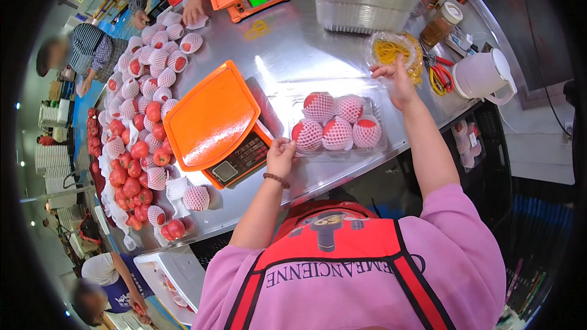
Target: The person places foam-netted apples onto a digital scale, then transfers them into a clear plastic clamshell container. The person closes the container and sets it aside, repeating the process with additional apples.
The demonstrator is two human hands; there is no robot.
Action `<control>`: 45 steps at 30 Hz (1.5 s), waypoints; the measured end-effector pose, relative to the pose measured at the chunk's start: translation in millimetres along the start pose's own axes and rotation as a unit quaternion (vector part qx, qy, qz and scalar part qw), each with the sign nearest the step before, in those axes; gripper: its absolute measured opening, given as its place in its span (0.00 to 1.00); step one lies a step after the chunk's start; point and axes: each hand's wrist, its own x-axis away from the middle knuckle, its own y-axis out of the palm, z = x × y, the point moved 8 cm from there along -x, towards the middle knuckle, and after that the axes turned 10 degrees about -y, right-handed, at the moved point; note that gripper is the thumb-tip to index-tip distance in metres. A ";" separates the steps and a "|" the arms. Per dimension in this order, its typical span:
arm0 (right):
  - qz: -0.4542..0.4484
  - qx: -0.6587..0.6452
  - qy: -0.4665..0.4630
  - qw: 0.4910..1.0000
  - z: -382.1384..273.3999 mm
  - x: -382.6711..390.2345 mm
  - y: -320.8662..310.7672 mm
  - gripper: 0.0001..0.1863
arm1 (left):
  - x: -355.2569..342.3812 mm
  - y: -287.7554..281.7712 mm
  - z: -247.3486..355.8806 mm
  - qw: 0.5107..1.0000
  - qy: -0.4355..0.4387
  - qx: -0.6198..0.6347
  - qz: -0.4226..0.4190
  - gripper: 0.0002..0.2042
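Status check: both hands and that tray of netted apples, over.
Left hand pinching the near-left corner of the clear tray. Right hand raised beside the bag of rubber bands. Five netted apples inside. Orange scale close on the left.

Red apples [337, 125] in white foam-mesh sleeves; orange scale [214, 123] — grey keypad; yellow rubber bands [391, 51]; silver steel table [293, 49]; pink sleeves — red apron.

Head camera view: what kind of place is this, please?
Probably a fruit packing station. A steel table carries many apples in foam net sleeves, orange weighing scales, and a clear plastic tray of five netted apples that the left hand touches.
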 end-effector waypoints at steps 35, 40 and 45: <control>0.134 0.451 -0.182 0.863 -41.6 39.0 -37.0 0.09 | 19.1 3.2 -40.7 0.992 -0.074 -0.095 -0.042 0.11; 0.014 0.740 -0.176 0.649 -19.0 -83.2 -47.1 0.06 | 42.0 14.4 -43.7 0.942 -0.047 -0.310 -0.121 0.18; -0.017 0.724 -0.078 0.686 -0.6 -103.4 -74.5 0.08 | 71.0 2.9 -18.3 0.910 0.037 -0.412 -0.025 0.17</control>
